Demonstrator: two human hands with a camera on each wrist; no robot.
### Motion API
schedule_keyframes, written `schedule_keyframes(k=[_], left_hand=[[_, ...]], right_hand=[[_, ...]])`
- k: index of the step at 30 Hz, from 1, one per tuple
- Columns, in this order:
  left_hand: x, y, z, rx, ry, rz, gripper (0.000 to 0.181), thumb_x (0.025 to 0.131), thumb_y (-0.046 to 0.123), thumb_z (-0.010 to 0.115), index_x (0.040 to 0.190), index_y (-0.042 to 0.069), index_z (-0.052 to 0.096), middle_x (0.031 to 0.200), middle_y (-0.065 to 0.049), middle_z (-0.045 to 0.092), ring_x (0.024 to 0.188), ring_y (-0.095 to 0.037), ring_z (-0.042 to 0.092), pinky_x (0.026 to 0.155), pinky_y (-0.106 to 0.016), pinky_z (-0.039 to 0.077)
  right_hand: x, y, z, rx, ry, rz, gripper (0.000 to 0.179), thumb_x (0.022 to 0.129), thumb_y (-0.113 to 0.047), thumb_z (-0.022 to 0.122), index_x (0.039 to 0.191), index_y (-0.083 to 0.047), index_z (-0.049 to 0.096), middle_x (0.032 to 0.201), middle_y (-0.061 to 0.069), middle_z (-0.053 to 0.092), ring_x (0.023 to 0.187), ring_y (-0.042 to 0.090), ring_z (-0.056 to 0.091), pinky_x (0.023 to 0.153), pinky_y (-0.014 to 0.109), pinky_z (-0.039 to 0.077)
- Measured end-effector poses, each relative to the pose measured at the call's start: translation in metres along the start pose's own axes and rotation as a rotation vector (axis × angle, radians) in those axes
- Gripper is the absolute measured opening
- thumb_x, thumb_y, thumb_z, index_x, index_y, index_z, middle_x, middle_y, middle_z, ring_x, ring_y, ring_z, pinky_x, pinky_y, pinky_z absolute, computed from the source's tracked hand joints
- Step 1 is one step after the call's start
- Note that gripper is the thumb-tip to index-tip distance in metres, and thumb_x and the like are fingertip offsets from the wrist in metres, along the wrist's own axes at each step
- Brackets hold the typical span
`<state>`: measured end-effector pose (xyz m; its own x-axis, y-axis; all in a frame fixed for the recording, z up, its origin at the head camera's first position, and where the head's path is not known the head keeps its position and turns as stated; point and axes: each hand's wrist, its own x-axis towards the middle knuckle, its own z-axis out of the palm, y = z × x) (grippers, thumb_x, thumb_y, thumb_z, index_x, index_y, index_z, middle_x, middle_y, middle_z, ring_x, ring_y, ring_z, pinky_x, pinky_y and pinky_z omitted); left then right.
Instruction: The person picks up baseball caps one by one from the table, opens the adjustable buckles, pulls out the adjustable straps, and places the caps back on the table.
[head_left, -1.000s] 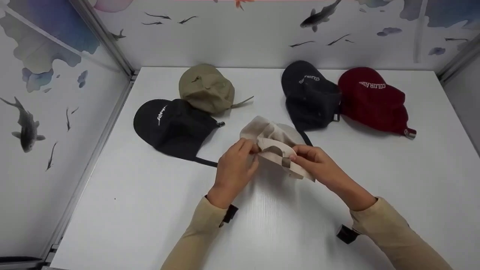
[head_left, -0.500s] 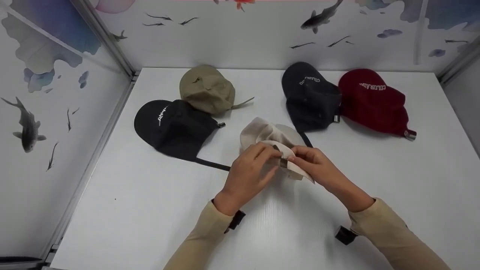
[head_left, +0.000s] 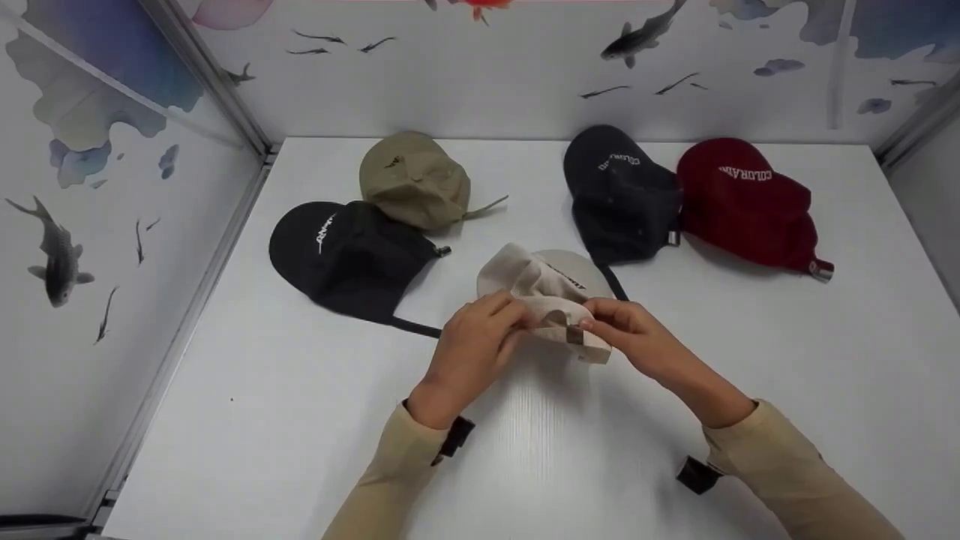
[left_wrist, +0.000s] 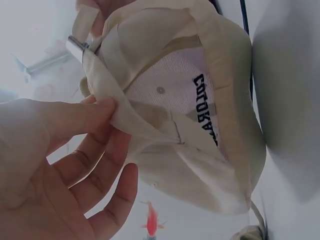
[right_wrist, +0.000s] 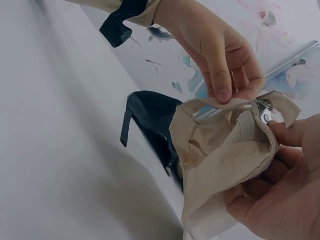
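A cream baseball cap (head_left: pixel 501 271) is held at the table's middle, its back opening towards me. My left hand (head_left: pixel 474 351) pinches the back strap (left_wrist: pixel 117 102) between thumb and fingers, left of the opening. Close to the metal buckle (right_wrist: pixel 265 111), my right hand (head_left: pixel 637 335) pinches the band's other side. The strap's loose end (left_wrist: pixel 85 21) sticks out past the buckle. Dark lettering (left_wrist: pixel 202 107) shows through the opening in the left wrist view.
Behind on the white table (head_left: pixel 315 435) lie a black cap (head_left: pixel 356 259) and a khaki cap (head_left: pixel 416 180) at left, a navy cap (head_left: pixel 622 206) and a red cap (head_left: pixel 742 206) at right. Printed wall panels (head_left: pixel 480 82) border the table.
My left hand went right to the buckle, then back left along the strap. The cream cap has turned slightly, and its front lettering now shows. My right hand has barely moved.
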<state>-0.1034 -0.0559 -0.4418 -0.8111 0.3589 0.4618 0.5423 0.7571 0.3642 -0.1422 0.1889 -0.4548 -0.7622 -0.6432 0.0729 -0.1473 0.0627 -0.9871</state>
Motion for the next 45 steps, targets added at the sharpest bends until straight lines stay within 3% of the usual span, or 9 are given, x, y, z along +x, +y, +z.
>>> schedule_keyframes(k=[9,14,18,21,25,31,34,38,45], left_hand=[[-0.003,-0.019,-0.017,0.031,-0.025,-0.061,0.013,0.088,0.016,0.076,0.089,0.017,0.063,0.089,0.002,0.060,0.080,-0.014,0.060,0.069,-0.027,0.053],[-0.003,-0.028,-0.025,0.055,-0.054,-0.105,0.014,0.089,0.016,0.075,0.090,0.017,0.061,0.089,0.003,0.059,0.081,-0.013,0.062,0.068,-0.027,0.053],[-0.006,-0.037,-0.031,0.025,-0.038,-0.137,0.016,0.089,0.010,0.075,0.092,0.016,0.061,0.090,0.002,0.061,0.086,-0.013,0.065,0.072,-0.027,0.055],[-0.004,-0.037,-0.035,-0.010,-0.020,-0.134,0.016,0.090,0.007,0.073,0.098,0.015,0.061,0.094,0.002,0.063,0.090,-0.013,0.066,0.077,-0.027,0.055],[0.008,-0.030,-0.039,-0.032,-0.013,-0.122,0.016,0.093,0.011,0.070,0.107,0.015,0.063,0.104,0.001,0.065,0.097,-0.015,0.066,0.083,-0.028,0.055],[0.032,-0.018,-0.035,-0.011,-0.026,-0.030,0.017,0.097,0.015,0.065,0.114,0.016,0.066,0.117,-0.001,0.066,0.108,-0.021,0.062,0.094,-0.033,0.051],[0.045,-0.012,-0.032,0.000,-0.076,-0.004,0.020,0.102,0.019,0.058,0.120,0.017,0.066,0.127,-0.001,0.065,0.117,-0.023,0.060,0.102,-0.037,0.048],[0.058,-0.005,-0.029,0.043,-0.203,-0.020,0.028,0.106,0.027,0.048,0.129,0.021,0.063,0.128,0.001,0.066,0.122,-0.023,0.059,0.103,-0.042,0.047],[0.068,-0.002,-0.031,0.066,-0.350,-0.029,0.023,0.104,0.028,0.053,0.121,0.025,0.068,0.113,0.002,0.071,0.110,-0.023,0.063,0.097,-0.045,0.047]], right_hand=[[-0.005,-0.003,-0.006,0.003,-0.025,0.010,0.019,0.104,-0.005,0.046,0.102,0.011,0.055,0.092,-0.014,0.062,0.083,0.000,0.056,0.072,0.018,0.049],[-0.007,-0.005,-0.008,0.018,0.001,0.001,0.013,0.104,-0.004,0.046,0.101,0.001,0.058,0.093,-0.012,0.061,0.086,0.001,0.056,0.076,0.019,0.049],[-0.009,-0.007,-0.013,0.045,0.007,-0.028,0.016,0.103,-0.002,0.046,0.100,-0.008,0.060,0.093,-0.012,0.061,0.088,0.001,0.057,0.078,0.019,0.049],[-0.009,-0.007,-0.014,0.048,-0.024,-0.049,0.018,0.104,-0.001,0.044,0.102,-0.008,0.061,0.096,-0.013,0.063,0.089,0.001,0.058,0.078,0.019,0.050],[-0.009,-0.005,-0.012,0.030,-0.063,-0.058,0.017,0.104,-0.001,0.043,0.103,0.003,0.059,0.095,-0.013,0.062,0.088,0.000,0.057,0.078,0.019,0.051],[-0.009,-0.004,-0.009,0.000,-0.091,-0.059,0.019,0.104,0.000,0.043,0.100,0.015,0.053,0.091,-0.013,0.059,0.083,0.000,0.055,0.072,0.019,0.049],[-0.009,-0.005,-0.008,-0.013,-0.103,-0.047,0.019,0.104,-0.001,0.043,0.101,0.014,0.054,0.091,-0.013,0.060,0.082,0.000,0.056,0.070,0.019,0.049],[-0.011,-0.005,-0.007,-0.031,-0.116,-0.033,0.019,0.105,-0.002,0.043,0.103,0.013,0.054,0.091,-0.014,0.060,0.081,0.000,0.056,0.069,0.020,0.049],[-0.014,-0.007,-0.007,-0.037,-0.124,-0.007,0.020,0.105,-0.003,0.044,0.105,0.014,0.054,0.093,-0.014,0.060,0.083,0.000,0.058,0.072,0.020,0.051]])
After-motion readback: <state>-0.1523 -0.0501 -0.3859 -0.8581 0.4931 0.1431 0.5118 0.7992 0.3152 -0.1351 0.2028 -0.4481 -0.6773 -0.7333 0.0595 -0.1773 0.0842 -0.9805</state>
